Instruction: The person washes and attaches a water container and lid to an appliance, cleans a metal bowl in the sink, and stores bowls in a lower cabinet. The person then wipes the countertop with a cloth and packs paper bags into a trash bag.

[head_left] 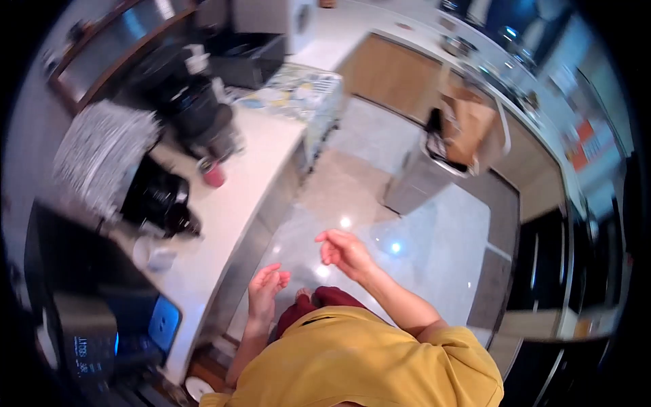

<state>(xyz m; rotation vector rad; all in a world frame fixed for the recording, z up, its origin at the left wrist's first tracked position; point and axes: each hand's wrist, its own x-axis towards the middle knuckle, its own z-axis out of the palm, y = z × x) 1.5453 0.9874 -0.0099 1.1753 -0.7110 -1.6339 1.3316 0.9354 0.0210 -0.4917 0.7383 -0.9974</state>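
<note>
The left hand [266, 283] is nearest the pale surface [261, 152], just beyond its long edge, its fingers loosely curled, partly open. The right hand [344, 252] is farther out from the surface, fingers half bent and the index finger reaching forward. The grey bin [417, 180], holding a brown paper bag [469, 125], stands across the floor from the surface, ahead and to the right of both hands. A red container [213, 175] sits on the surface, ahead and to the left of them.

Left side, a small red container [212, 173] sits on the pale countertop [234, 197], close to a dark, blurred appliance [180, 95]! Beyond it, a patterned cloth [298, 85], a dark box [247, 61] right beside it, and across the room, wooden cabinet fronts [393, 73]!
</note>
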